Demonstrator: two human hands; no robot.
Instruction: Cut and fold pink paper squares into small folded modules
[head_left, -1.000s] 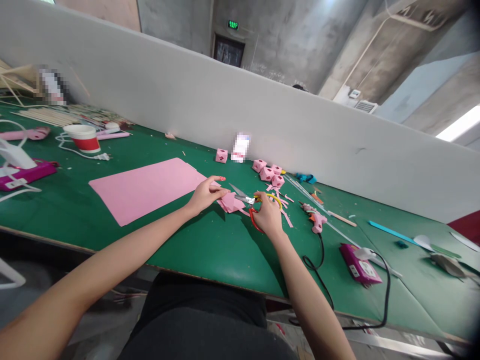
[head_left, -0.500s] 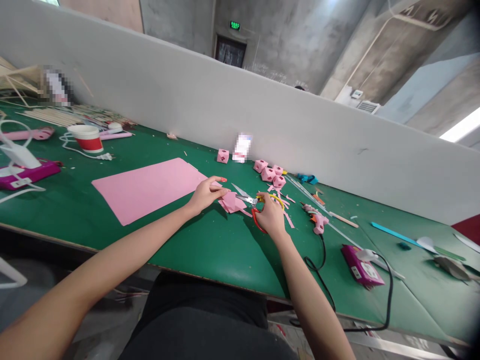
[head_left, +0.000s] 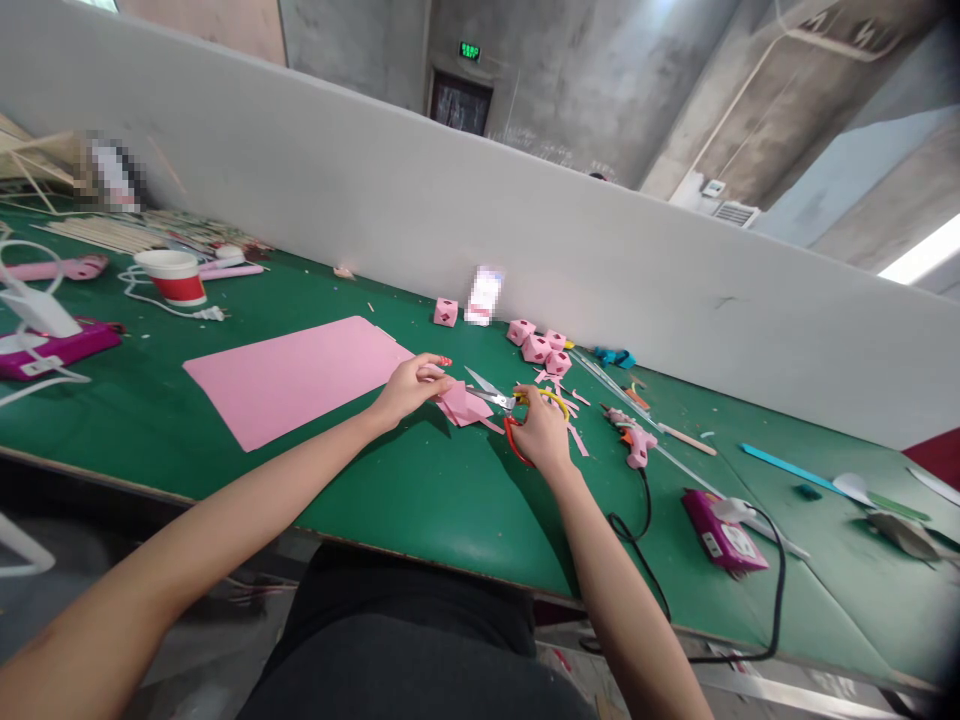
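Observation:
My left hand (head_left: 411, 390) pinches a small folded piece of pink paper (head_left: 461, 404) above the green table. In my right hand (head_left: 541, 430) is a pair of scissors (head_left: 495, 398) with one yellow and one red handle loop. The scissor blades are spread apart and point left at the pink piece; the lower blade lies against or over it, I cannot tell which. Beneath my left wrist's far side lies a large pink sheet (head_left: 300, 380). Thin pink paper strips (head_left: 576, 438) are scattered just beyond my right hand.
Several pink paper shapes with cut-out holes (head_left: 535, 348) sit by the grey partition (head_left: 360, 190). A pink glue gun (head_left: 637, 443) and a purple power box (head_left: 724, 535) with a black cord lie at right. A paper cup (head_left: 172, 278) stands at left near wooden sticks (head_left: 105, 233).
My left hand and the pink paper have shifted very slightly left. The scissors and my right hand stay almost in place, blades still apart.

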